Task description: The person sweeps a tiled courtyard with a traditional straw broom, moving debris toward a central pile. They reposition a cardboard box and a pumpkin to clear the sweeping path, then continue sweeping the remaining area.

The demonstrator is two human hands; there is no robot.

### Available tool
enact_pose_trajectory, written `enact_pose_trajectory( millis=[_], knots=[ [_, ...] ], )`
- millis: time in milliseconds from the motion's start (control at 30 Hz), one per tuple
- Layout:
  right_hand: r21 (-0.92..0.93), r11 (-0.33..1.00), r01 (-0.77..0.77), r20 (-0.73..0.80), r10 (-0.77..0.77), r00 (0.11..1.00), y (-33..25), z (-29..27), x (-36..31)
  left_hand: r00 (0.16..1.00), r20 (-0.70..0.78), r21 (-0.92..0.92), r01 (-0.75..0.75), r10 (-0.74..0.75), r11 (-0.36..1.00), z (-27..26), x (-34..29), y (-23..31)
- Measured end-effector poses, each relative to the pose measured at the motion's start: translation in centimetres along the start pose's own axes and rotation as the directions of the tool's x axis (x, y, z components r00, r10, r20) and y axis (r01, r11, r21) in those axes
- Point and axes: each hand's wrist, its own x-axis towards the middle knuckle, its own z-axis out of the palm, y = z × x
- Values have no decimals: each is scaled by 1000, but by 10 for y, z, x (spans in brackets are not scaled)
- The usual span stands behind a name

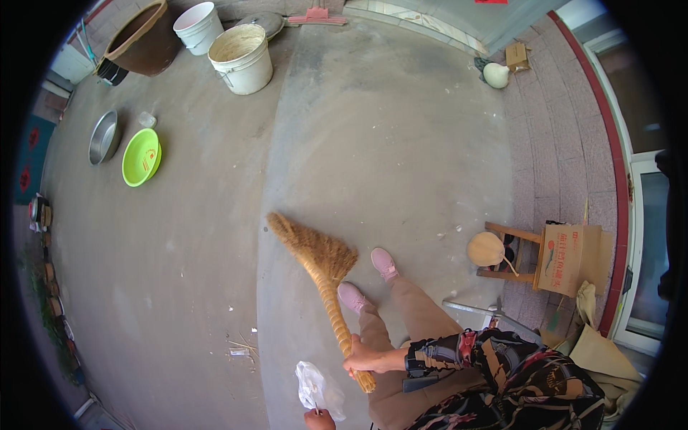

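My right hand (pixel 364 356), at the end of a dark patterned sleeve, is wrapped round the handle of a straw broom (pixel 331 304). The broom slants up and to the left, its brown bristle head at the floor just ahead of my pink shoes (pixel 383 264). At the lower edge, my left hand (pixel 320 421) is closed by a thin white plastic bag (pixel 317 387), which it appears to grip. Only part of that hand shows. Left of the bag, bits of straw and a small clear scrap (pixel 239 352) lie on the concrete.
Far left are a green basin (pixel 142 158), a metal basin (pixel 104 137), white buckets (pixel 240 59) and a large brown pot (pixel 143 39). At right stands a wooden stool (pixel 527 256) beside a cardboard box (pixel 570 259), with a round fan (pixel 487 249). A whitish gourd (pixel 496 75) lies farther off.
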Motion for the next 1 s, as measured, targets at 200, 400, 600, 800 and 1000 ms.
enact_pose_trajectory(
  millis=[200, 400, 600, 800, 1000],
  knots=[
    [236, 970, 52, 279, -119, 953, -23, -1, -4, 998, 6, -25, -60, 60, 998, -17, 34, -19],
    [252, 941, 227, 87, -256, 963, -17, -49, -41, 977, 2, 125, -213, 214, 969, -27, 66, -7],
    [420, 813, 404, -248, -325, 912, -17, -154, -79, 904, 174, 244, -423, 390, 873, -46, 101, 31],
    [504, 627, 594, -634, -199, 748, -22, -306, -94, 892, 169, 213, -448, 419, 868, -85, 107, 145],
    [525, 517, 676, -772, -45, 634, 19, -506, -101, 895, 252, 332, -437, 368, 836, -99, 96, 279]
  ],
)
